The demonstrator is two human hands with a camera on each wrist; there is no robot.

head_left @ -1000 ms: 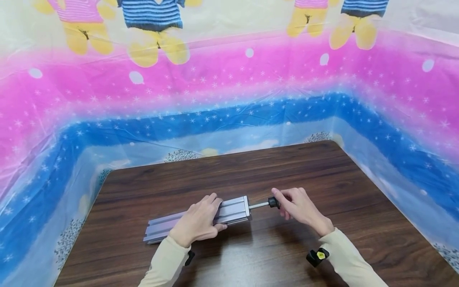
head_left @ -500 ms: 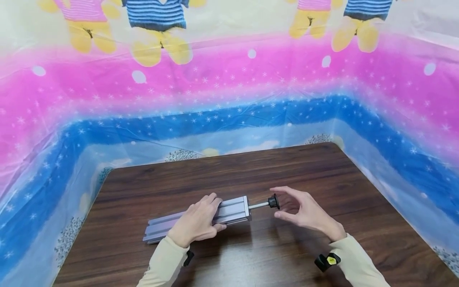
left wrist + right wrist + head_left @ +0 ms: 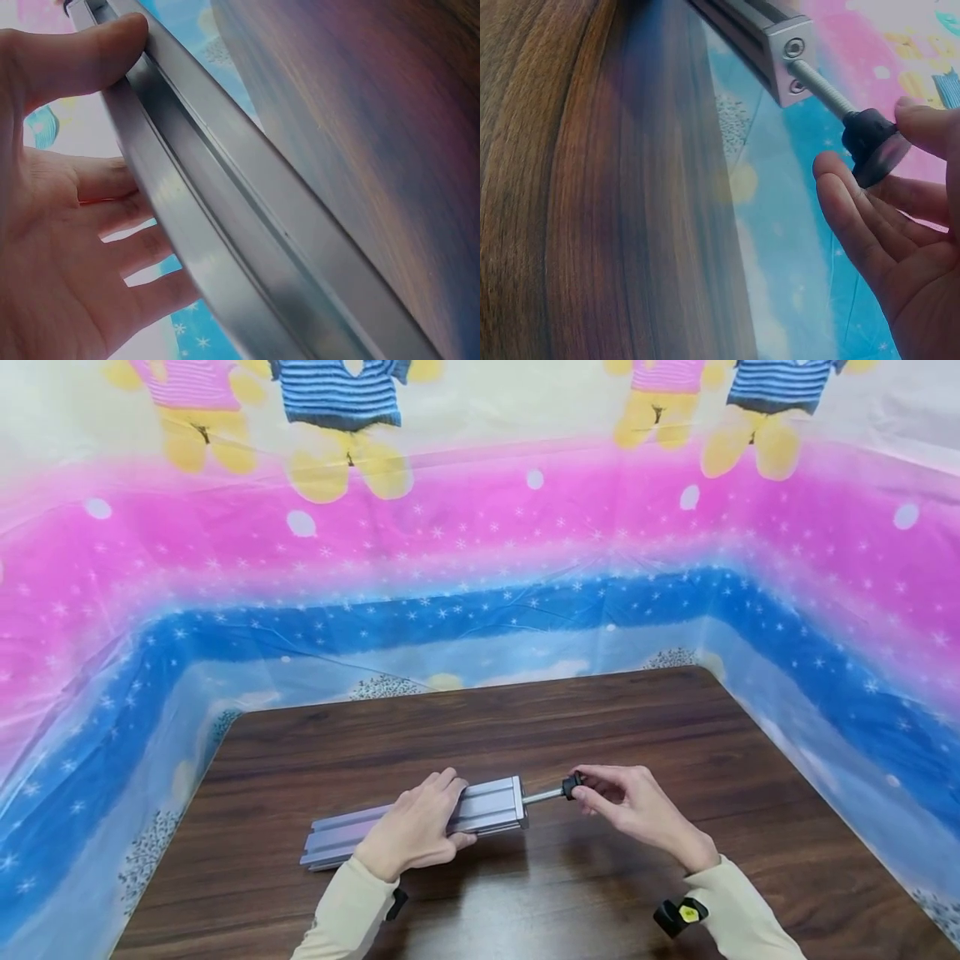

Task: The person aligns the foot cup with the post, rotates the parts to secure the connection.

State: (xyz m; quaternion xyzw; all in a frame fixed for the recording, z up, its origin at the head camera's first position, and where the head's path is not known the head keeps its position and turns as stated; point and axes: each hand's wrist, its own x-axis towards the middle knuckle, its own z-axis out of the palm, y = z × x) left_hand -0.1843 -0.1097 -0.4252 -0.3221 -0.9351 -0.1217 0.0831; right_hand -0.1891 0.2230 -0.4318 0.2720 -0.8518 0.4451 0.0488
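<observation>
A silver aluminium profile (image 3: 491,806) lies on the dark wooden table (image 3: 525,727), lengthways from left to right. My left hand (image 3: 442,810) grips its middle, thumb on the near side and fingers over the top; the left wrist view shows the thumb (image 3: 112,45) on the profile (image 3: 247,225). A threaded rod (image 3: 543,795) sticks out of the profile's right end and carries a black knob (image 3: 572,787). My right hand (image 3: 587,789) pinches that knob. In the right wrist view the knob (image 3: 874,142) sits between thumb and fingers (image 3: 847,210), beyond the end plate (image 3: 787,56).
Colourful plastic sheeting (image 3: 480,568) stands as a wall round the back and both sides of the table. The table's far corners are rounded. A black wrist mount (image 3: 678,914) sits on my right sleeve.
A second ago the right hand held the knob. Half a second ago it had let go with fingers spread. Now it pinches the knob again. The left hand has stayed on the profile.
</observation>
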